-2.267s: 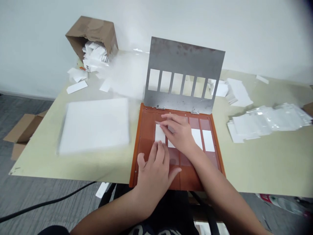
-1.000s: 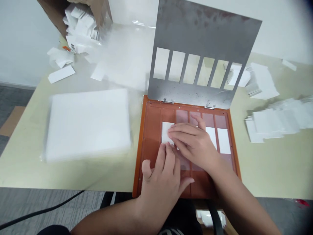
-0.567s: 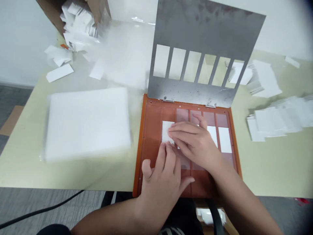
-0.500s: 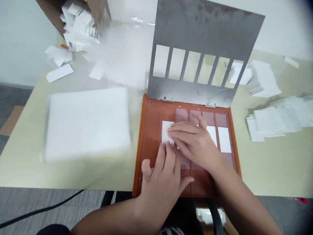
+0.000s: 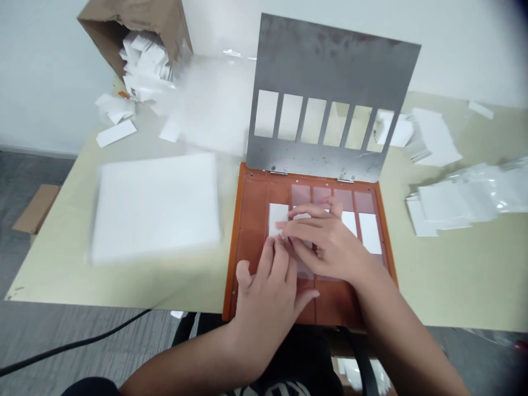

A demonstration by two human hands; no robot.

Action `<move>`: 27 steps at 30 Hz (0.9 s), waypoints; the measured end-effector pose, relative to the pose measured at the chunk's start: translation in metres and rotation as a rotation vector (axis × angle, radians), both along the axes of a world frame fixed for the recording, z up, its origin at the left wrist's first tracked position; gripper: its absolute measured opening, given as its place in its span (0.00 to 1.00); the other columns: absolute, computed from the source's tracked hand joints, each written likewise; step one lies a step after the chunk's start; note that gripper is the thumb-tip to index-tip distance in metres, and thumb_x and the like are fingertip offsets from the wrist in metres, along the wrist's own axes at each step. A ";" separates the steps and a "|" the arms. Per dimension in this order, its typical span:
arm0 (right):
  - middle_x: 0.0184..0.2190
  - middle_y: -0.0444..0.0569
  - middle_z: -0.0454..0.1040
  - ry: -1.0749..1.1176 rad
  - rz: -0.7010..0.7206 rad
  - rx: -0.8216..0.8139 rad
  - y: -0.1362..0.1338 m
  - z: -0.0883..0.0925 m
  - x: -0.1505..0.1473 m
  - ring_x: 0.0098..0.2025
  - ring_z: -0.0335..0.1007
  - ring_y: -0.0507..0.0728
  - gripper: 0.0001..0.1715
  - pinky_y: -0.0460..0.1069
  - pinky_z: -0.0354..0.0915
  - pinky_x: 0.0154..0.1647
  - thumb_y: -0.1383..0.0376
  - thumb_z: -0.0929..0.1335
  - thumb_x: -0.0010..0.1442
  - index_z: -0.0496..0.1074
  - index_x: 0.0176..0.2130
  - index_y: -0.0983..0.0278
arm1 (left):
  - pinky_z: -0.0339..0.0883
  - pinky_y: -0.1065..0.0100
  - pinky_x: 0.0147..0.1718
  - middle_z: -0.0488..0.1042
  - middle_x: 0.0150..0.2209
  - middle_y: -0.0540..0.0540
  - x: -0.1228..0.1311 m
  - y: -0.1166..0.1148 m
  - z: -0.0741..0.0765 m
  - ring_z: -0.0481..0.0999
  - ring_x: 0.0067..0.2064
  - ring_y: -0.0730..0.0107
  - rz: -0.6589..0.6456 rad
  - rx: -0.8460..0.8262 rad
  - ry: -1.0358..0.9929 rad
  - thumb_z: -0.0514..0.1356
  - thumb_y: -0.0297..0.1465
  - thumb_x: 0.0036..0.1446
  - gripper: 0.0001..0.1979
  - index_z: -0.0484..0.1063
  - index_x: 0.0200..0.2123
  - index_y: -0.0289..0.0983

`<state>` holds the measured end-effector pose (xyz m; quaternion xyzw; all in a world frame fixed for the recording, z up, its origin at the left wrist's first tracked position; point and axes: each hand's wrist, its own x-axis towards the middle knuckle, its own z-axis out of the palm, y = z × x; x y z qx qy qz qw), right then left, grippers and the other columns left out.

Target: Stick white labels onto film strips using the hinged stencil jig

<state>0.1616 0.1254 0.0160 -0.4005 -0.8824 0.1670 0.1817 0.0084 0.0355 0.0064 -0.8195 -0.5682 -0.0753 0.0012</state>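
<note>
An orange-brown board (image 5: pixel 251 247) with a grid of rectangular recesses lies at the table's front edge. A grey metal plate (image 5: pixel 330 55) with several rectangular windows stands hinged along its back edge. My right hand (image 5: pixel 325 242) lies across the board, its fingertips on a white card (image 5: pixel 277 219). My left hand (image 5: pixel 268 291) sits below, fingers spread, tips at the card's lower edge. Two more white cards (image 5: pixel 370 233) lie in the recesses to the right. My right hand hides part of the row.
A thick white stack in plastic (image 5: pixel 157 206) lies left of the board on the pale green table (image 5: pixel 454 275). White packets in clear film (image 5: pixel 454 203) lie right. A tipped cardboard box (image 5: pixel 132 27) spills white pieces at the back left. A black cable (image 5: pixel 82 335) crosses the floor.
The view has shifted slightly, with the table sitting a little differently in frame. My right fingers have slid a little left over the card. Both hands stay on the board.
</note>
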 end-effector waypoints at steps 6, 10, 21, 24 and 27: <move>0.33 0.47 0.80 -0.047 0.002 -0.110 -0.001 0.001 -0.004 0.47 0.66 0.62 0.23 0.55 0.48 0.41 0.73 0.59 0.63 0.72 0.52 0.61 | 0.63 0.54 0.50 0.69 0.62 0.42 0.001 0.000 0.001 0.67 0.62 0.54 0.010 -0.030 0.021 0.48 0.50 0.67 0.30 0.67 0.61 0.35; 0.30 0.45 0.79 -0.002 -0.033 -0.125 0.002 0.001 0.001 0.48 0.66 0.61 0.20 0.55 0.46 0.41 0.73 0.59 0.61 0.74 0.44 0.59 | 0.67 0.50 0.50 0.66 0.64 0.40 0.001 0.001 0.004 0.66 0.63 0.52 -0.003 -0.079 0.064 0.47 0.50 0.67 0.31 0.65 0.62 0.35; 0.47 0.52 0.76 -0.039 -0.304 0.057 0.012 -0.011 0.000 0.47 0.67 0.62 0.16 0.58 0.50 0.46 0.64 0.61 0.66 0.76 0.47 0.60 | 0.66 0.39 0.53 0.61 0.66 0.35 -0.001 0.002 0.009 0.62 0.66 0.49 -0.002 -0.177 0.083 0.49 0.48 0.67 0.33 0.58 0.66 0.31; 0.49 0.54 0.74 -0.129 -0.320 0.060 0.014 -0.015 -0.003 0.49 0.64 0.65 0.15 0.61 0.53 0.48 0.60 0.62 0.67 0.77 0.44 0.60 | 0.63 0.38 0.55 0.60 0.67 0.34 -0.001 -0.002 0.010 0.60 0.67 0.49 0.013 -0.170 0.080 0.50 0.47 0.66 0.33 0.56 0.67 0.32; 0.49 0.55 0.73 -0.084 -0.310 0.012 0.014 -0.011 -0.005 0.50 0.63 0.66 0.13 0.62 0.55 0.49 0.60 0.63 0.66 0.76 0.41 0.61 | 0.60 0.36 0.56 0.58 0.68 0.33 0.000 -0.005 0.009 0.59 0.67 0.47 0.025 -0.159 0.083 0.49 0.46 0.67 0.32 0.56 0.67 0.33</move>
